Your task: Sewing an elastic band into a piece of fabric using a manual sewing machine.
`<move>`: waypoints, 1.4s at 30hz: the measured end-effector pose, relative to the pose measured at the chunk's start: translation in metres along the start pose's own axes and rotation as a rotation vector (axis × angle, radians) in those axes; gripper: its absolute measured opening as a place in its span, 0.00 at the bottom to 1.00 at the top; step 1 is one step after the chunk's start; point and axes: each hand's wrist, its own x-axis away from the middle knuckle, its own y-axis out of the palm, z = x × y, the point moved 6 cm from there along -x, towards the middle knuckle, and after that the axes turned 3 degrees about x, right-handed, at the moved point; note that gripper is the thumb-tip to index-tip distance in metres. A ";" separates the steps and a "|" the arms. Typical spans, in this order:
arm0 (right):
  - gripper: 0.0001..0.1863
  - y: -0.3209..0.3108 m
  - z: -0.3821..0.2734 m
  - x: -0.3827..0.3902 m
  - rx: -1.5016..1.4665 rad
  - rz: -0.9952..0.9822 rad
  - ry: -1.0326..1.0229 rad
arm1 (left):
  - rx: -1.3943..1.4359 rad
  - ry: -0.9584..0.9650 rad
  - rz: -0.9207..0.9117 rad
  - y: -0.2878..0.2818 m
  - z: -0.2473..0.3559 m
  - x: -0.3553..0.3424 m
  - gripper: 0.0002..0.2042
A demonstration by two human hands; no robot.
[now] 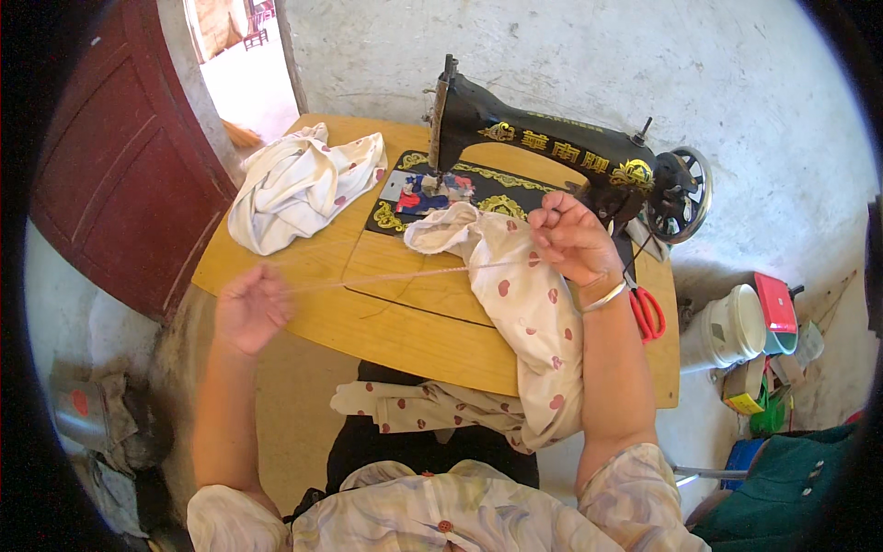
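Between my two hands a thin pale cord [395,277] stretches taut over the front of the sewing table [395,327]. My left hand [253,308], smeared by motion, holds one end at the table's left front edge. Fingers pinched, my right hand [575,239] has the other end, above the cream cloth with dark red hearts [529,308]. That cloth runs from the machine bed over the front edge, and more of it lies on my lap. The black sewing machine [552,138] stands behind, with a small blue, red and white fabric scrap [432,195] under its needle.
A bundled cream cloth [303,189] lies at the table's far left. Red-handled scissors [647,315] rest beside my right forearm. On the right stand a white bucket [731,327] and a red box [775,302]. A dark red door [120,156] is at the left.
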 end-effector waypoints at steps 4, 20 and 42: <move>0.16 0.006 0.011 -0.004 0.077 -0.026 0.014 | -0.081 -0.045 -0.168 0.044 -0.043 -0.007 0.03; 0.17 0.010 0.018 -0.005 0.173 0.021 0.025 | -0.128 -0.058 -0.227 0.074 -0.064 -0.020 0.04; 0.16 0.008 0.014 -0.004 0.129 0.032 0.023 | 0.031 -0.074 -0.183 0.061 -0.060 -0.026 0.07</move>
